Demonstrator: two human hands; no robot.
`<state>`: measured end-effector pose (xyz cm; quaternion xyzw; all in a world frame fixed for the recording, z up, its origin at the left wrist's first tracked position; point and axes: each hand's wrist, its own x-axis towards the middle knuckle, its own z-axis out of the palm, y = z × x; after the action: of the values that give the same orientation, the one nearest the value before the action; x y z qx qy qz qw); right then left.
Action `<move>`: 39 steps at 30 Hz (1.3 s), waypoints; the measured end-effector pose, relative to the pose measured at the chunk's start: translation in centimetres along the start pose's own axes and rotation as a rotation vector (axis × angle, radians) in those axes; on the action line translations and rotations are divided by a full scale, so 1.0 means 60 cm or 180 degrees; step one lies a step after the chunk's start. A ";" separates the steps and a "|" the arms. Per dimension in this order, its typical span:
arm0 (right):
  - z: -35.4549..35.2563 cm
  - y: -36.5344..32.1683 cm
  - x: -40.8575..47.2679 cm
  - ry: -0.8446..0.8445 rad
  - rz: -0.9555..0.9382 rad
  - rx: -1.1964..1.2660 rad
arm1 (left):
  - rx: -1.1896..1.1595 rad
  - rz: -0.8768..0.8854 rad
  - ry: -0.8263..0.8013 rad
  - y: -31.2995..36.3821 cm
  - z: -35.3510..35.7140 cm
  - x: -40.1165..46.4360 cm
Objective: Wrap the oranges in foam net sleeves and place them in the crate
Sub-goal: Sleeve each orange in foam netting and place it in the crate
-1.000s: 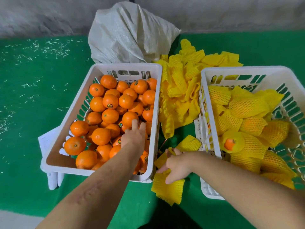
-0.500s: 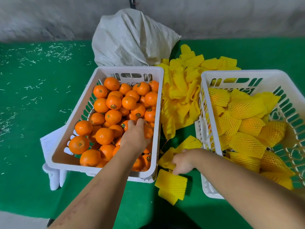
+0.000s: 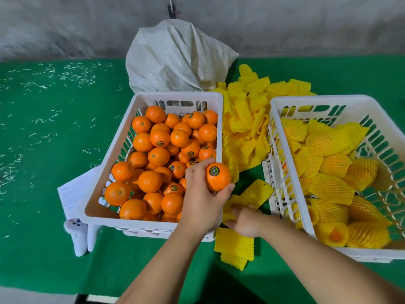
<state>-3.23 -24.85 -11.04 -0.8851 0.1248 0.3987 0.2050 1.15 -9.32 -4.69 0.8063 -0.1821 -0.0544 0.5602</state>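
Crates come first by size: the left crate [image 3: 118,154] holds a heap of bare oranges [image 3: 160,154], and the right crate [image 3: 282,172] is already well filled with wrapped oranges [image 3: 328,167] in yellow netting. Between the two, on the green table [image 3: 43,128], lies a pile of loose foam net sleeves [image 3: 247,128] reaching from the far side towards the near edge.

Half a second ago the left hand [image 3: 201,200] was down among the fruit; now it has lifted clear and holds one orange [image 3: 218,177] above the near right corner of the left crate, thumb and fingers clamped round it, its sticker facing up. The right hand [image 3: 245,222], which was reaching into the near sleeves, has closed its fingers on one sleeve [image 3: 252,194] just beside the right crate. The picking step looks done, and pushing the fruit into the sleeve is likely next.

The held orange is round, smooth and bright, with a small dark round label. The sleeve is flat, ribbed and soft-looking, so it will probably need opening before the fruit goes in.
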 end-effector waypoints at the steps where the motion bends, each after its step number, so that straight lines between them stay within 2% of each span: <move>1: -0.001 0.005 -0.001 0.0368 -0.0045 0.0367 | -0.0168 -0.0024 0.0021 0.002 0.001 0.000; 3: -0.004 0.013 -0.005 0.0950 -0.0197 0.0887 | -0.0622 -0.0135 0.0153 0.008 0.007 0.003; 5: -0.002 0.013 -0.006 0.1043 -0.0536 0.0952 | -0.0940 -0.0194 0.0331 0.015 0.021 0.002; 6: 0.003 0.008 -0.005 0.0885 -0.0616 0.0788 | -0.0980 -0.0194 0.0372 0.020 0.028 0.002; 9: 0.032 -0.008 0.000 0.0063 -0.0204 -0.0212 | -0.0763 -0.0276 0.0302 0.026 0.046 -0.002; 10: 0.043 -0.010 0.001 -0.0070 -0.0094 -0.0319 | -0.0617 -0.0271 0.0263 0.023 0.049 -0.003; 12: 0.055 -0.007 0.007 0.0081 0.0028 -0.0161 | -0.0188 -0.0099 0.0193 0.022 0.051 -0.005; 14: 0.051 -0.002 0.005 0.0586 -0.0100 0.0514 | 0.0442 0.0154 0.0090 0.023 0.056 -0.004; 16: 0.037 0.003 -0.008 0.1171 -0.0504 0.2362 | 0.1266 0.0448 0.0011 0.024 0.065 -0.003; 18: 0.018 0.014 -0.026 0.1961 -0.0394 0.3765 | 0.1858 0.0662 -0.0074 0.027 0.075 -0.008; 20: -0.002 0.030 -0.040 0.2467 -0.0156 0.3786 | 0.2010 0.0623 -0.0182 0.033 0.077 -0.009; 22: -0.014 0.039 -0.050 0.2715 -0.0163 0.3950 | 0.1920 0.0499 -0.0327 0.034 0.075 -0.011; 24: -0.029 0.039 -0.063 0.2759 -0.0377 0.4722 | 0.1696 0.0457 -0.0471 0.039 0.068 -0.013; 28: -0.053 0.030 -0.101 0.1928 -0.0726 0.5403 | 0.0810 0.0064 -0.0558 0.042 0.055 -0.017; 30: -0.051 0.025 -0.114 0.1859 -0.0716 0.5378 | 0.0292 -0.0319 -0.0633 0.044 0.051 -0.016; 32: -0.048 0.021 -0.121 0.2044 -0.0650 0.5162 | 0.0020 -0.0452 -0.0713 0.050 0.050 -0.017; 35: -0.041 0.017 -0.125 0.2323 -0.0648 0.4790 | -0.0218 -0.0442 -0.0671 0.058 0.046 -0.021; 39: -0.034 0.010 -0.132 0.2639 -0.0664 0.4536 | 0.0047 -0.0191 -0.0682 0.065 0.045 -0.032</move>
<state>-7.30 -25.85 -3.98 -0.6254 0.3301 -0.1554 0.6897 -2.33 -12.26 -2.29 0.8050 -0.2171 -0.1556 0.5297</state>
